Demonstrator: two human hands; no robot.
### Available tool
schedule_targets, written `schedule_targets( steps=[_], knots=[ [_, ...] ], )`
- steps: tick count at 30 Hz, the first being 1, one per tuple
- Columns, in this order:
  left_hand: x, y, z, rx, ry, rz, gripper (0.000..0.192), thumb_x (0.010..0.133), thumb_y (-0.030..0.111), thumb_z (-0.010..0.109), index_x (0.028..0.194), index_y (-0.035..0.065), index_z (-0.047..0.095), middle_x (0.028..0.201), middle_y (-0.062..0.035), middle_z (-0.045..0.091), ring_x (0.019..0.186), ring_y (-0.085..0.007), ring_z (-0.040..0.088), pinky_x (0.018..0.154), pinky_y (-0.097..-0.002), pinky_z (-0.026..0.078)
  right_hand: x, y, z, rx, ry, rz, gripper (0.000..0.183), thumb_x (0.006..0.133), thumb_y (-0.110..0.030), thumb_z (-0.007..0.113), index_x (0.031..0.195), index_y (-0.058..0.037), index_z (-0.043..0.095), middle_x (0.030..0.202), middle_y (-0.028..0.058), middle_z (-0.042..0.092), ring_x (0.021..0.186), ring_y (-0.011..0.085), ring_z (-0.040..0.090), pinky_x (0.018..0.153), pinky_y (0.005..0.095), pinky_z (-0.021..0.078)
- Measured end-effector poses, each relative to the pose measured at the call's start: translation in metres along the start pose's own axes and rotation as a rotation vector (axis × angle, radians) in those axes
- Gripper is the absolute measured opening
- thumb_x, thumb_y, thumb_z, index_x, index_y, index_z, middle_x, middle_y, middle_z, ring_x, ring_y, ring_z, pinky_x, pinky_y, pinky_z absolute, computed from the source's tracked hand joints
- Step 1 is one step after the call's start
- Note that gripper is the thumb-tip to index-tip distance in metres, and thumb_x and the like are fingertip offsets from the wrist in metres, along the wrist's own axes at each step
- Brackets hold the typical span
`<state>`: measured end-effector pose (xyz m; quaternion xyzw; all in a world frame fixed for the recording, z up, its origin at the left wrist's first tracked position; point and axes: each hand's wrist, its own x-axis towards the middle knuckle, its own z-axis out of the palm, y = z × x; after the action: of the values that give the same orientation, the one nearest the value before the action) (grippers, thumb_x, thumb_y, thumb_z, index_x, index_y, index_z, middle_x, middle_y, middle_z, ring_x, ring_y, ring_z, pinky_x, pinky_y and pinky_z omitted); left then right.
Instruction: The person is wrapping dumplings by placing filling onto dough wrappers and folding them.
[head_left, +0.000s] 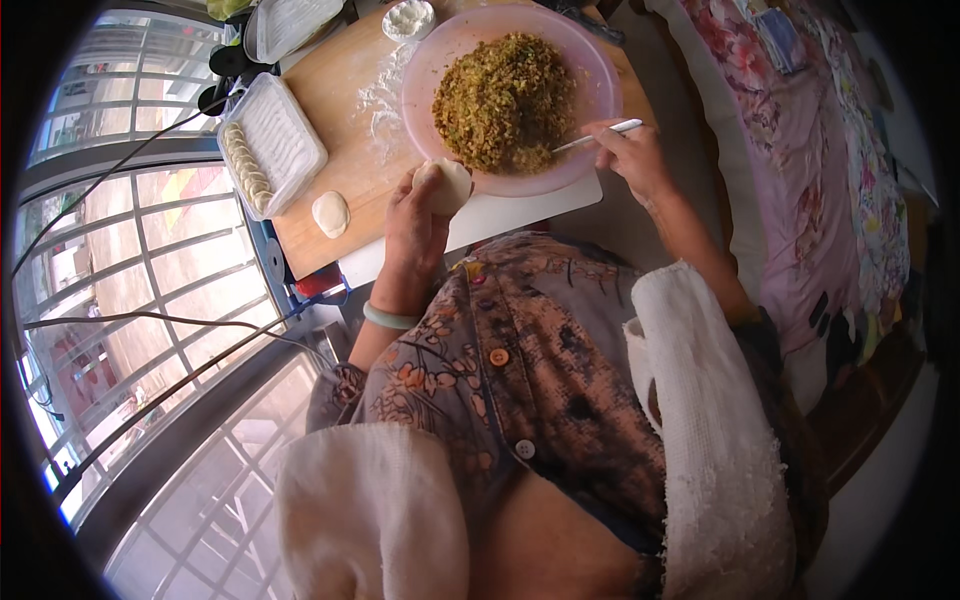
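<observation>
My left hand (417, 217) holds a round dough wrapper (451, 189) by its edge, close to the near rim of a pink plastic bowl (517, 184). A mound of chopped filling (499, 97) is heaped in that bowl. In my right hand (634, 159) is a slim utensil with a pale handle (611, 130), its far end down at the filling's lower right edge. Another dough wrapper (331, 214) lies flat on the wooden board (322, 127), left of my left hand. Whether any filling sits on the held wrapper I cannot tell.
A clear plastic tray (296, 142) with a row of dumplings (249, 169) rests at the board's left edge. Beyond the bowl's far left side stand a small bowl of flour (409, 20) and scattered flour (384, 94). A barred window (150, 247) is on the left, patterned cloth (795, 172) on the right.
</observation>
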<state>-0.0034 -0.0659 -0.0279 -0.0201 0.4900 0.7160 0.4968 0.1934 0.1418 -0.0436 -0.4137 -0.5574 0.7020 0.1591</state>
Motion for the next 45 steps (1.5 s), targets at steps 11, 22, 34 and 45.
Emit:
schedule_targets(
  steps=[11,22,34,45],
  knots=[
    [0.022,0.001,0.024,-0.029,0.018,0.010,0.031,0.091,0.016,0.054,0.114,-0.0048,0.051,0.106,-0.0144,0.059,0.098,-0.0246,0.059,0.087,-0.0378,0.049,-0.005,-0.016,-0.010,0.316,0.028,-0.059,0.020,0.088,-0.014,0.059,0.097,0.0036,0.063,0.080,0.0098,0.066,0.056,0.0060,0.052,0.044,0.0173,0.0295],
    [0.057,-0.010,0.083,-0.321,-0.284,-0.213,0.053,0.100,0.041,0.025,0.129,-0.0011,0.036,0.123,-0.0161,0.049,0.114,-0.0275,0.047,0.101,-0.0422,0.036,-0.043,-0.035,0.034,-0.083,0.090,-0.514,0.019,0.090,-0.006,0.055,0.105,0.0026,0.062,0.089,0.0097,0.064,0.068,0.0110,0.058,0.059,0.0230,0.0462],
    [0.063,-0.007,0.087,-0.368,-0.193,-0.213,0.067,0.097,0.051,0.020,0.129,-0.0052,0.037,0.124,-0.0189,0.049,0.116,-0.0281,0.046,0.102,-0.0408,0.034,-0.047,-0.008,0.034,-0.816,-0.037,-1.095,0.036,0.072,0.006,0.059,0.107,0.0001,0.061,0.105,0.0139,0.060,0.083,0.0273,0.062,0.070,0.0347,0.0518],
    [0.063,-0.006,0.074,-0.457,-0.270,-0.178,0.068,0.096,0.053,0.025,0.127,-0.0053,0.038,0.124,-0.0187,0.048,0.116,-0.0299,0.046,0.104,-0.0429,0.034,-0.055,-0.034,0.033,-0.657,-0.124,-0.960,0.035,0.075,0.009,0.058,0.108,0.0002,0.061,0.106,0.0154,0.061,0.085,0.0261,0.062,0.073,0.0341,0.0515]
  ],
)
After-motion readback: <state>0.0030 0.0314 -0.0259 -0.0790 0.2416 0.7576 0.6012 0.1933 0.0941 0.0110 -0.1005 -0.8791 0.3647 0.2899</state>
